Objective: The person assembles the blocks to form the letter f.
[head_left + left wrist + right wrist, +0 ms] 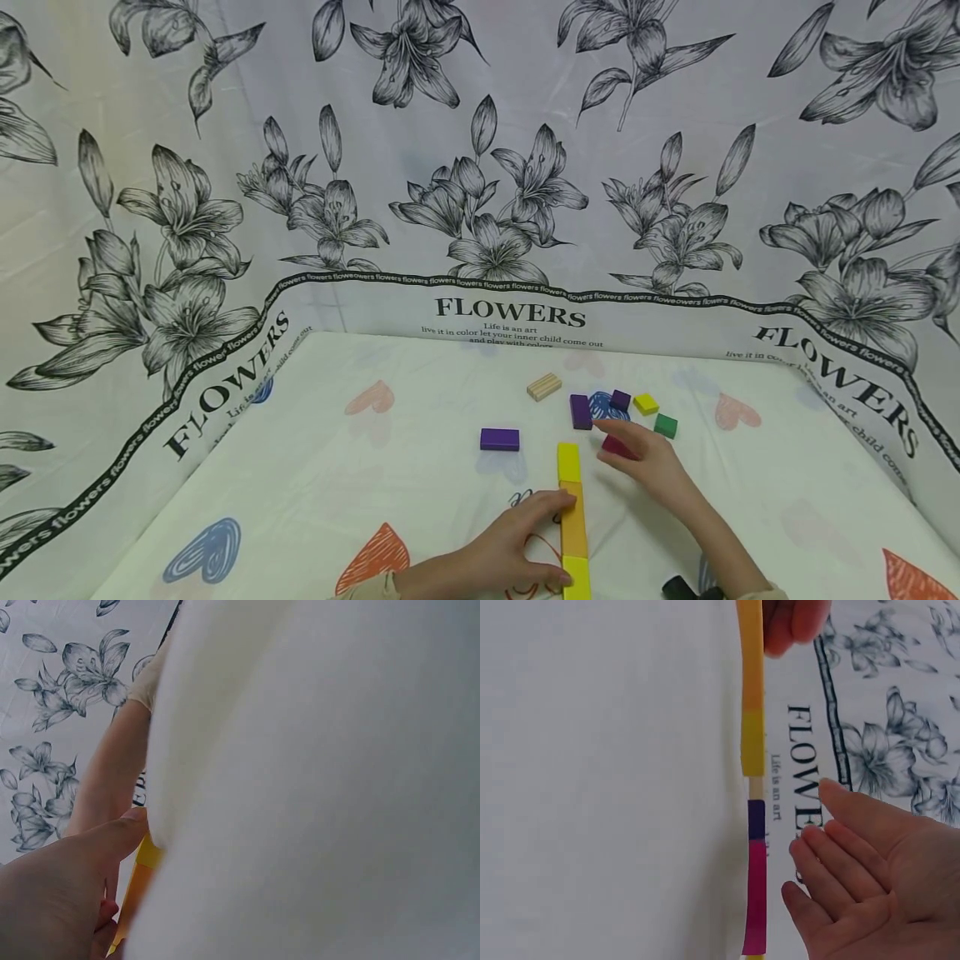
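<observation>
A straight row of blocks lies in the head view: a yellow block (568,462) at the far end, an orange block (573,533) in the middle and another yellow block (577,579) nearest me. My left hand (506,542) lies along the row's left side, its fingertips at the orange block and its thumb at the near yellow one. Over a magenta block (619,447) my right hand (651,463) is spread, partly covering it from above. In the right wrist view the magenta block (756,896) shows apart from the loosely extended fingers (840,862).
Beyond the right hand lie an upright-pointing purple block (581,412), a small purple cube (619,399), a yellow block (646,404) and a green block (665,426). Plain wooden sticks (543,386) lie behind. Another purple block (499,439) lies left. A black object (678,588) shows at the near edge.
</observation>
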Demonstrator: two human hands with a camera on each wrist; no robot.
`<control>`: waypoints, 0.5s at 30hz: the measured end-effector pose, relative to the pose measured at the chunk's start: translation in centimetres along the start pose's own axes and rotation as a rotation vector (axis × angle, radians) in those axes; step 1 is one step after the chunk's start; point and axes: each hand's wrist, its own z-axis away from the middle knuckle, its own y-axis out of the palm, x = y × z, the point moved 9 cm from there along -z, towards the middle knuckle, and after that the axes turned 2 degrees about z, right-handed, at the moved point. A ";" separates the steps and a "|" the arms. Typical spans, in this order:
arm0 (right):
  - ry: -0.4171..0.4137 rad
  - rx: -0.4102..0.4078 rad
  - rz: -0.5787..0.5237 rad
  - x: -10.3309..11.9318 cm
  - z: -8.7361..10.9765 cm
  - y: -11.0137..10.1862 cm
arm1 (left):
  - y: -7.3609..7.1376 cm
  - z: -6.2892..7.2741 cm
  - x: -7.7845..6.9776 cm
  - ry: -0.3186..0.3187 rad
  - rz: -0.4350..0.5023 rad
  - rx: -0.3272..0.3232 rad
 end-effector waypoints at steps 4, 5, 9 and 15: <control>0.017 -0.036 0.016 -0.8 0.1 -1.3 | 0.1 -0.1 0.1 -0.026 0.010 0.003; 0.015 -0.042 0.010 -1.0 0.2 -1.6 | 0.1 -0.1 0.1 -0.033 0.013 0.003; 0.019 -0.053 -0.033 -1.6 0.5 -2.3 | 0.1 -0.1 0.3 -0.059 0.021 0.004; 0.072 -0.031 -0.048 -2.8 0.7 -2.3 | 0.2 -0.1 0.3 -0.086 0.034 0.000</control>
